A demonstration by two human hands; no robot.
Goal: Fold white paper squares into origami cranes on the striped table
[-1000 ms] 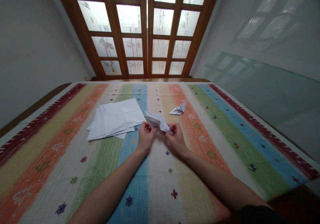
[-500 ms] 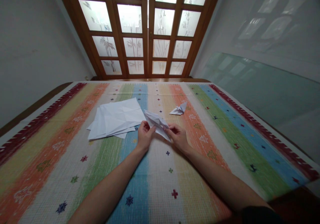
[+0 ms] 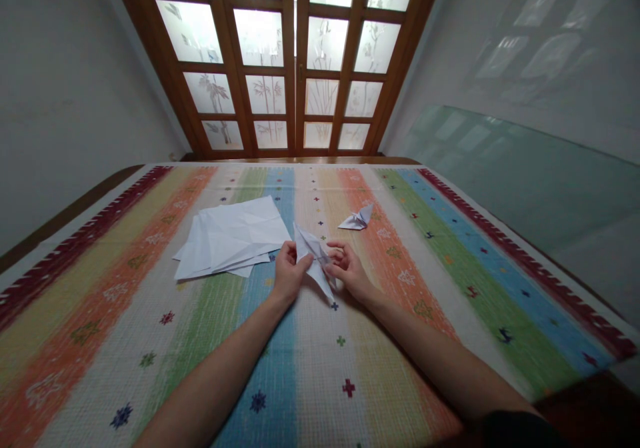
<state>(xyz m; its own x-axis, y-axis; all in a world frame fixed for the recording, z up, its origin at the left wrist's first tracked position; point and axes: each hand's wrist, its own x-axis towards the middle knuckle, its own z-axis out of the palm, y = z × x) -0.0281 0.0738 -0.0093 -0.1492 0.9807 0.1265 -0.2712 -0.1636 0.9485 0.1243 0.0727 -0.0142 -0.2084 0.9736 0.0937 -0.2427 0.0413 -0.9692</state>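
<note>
A piece of folded white paper (image 3: 311, 251), narrow and pointed at both ends, is held up over the middle of the table. My left hand (image 3: 290, 269) pinches its left side, thumb on top of the folds. At its right edge is my right hand (image 3: 349, 271), thumb and fingers closed on a small part of the paper with the other fingers curled. Exactly what the right fingertips grip is partly hidden. Beyond the right hand a finished-looking paper crane (image 3: 357, 218) rests on the cloth.
To the left lies an uneven stack of creased white paper sheets (image 3: 235, 235). A striped tablecloth (image 3: 200, 361) covers the table. Wooden doors with frosted panes (image 3: 270, 95) stand behind the far edge, and a glass panel (image 3: 525, 188) leans along the right wall.
The folded paper has turned more steeply, its near point now swung down toward me. My right fingers have shifted from its near end up to the middle of its right edge.
</note>
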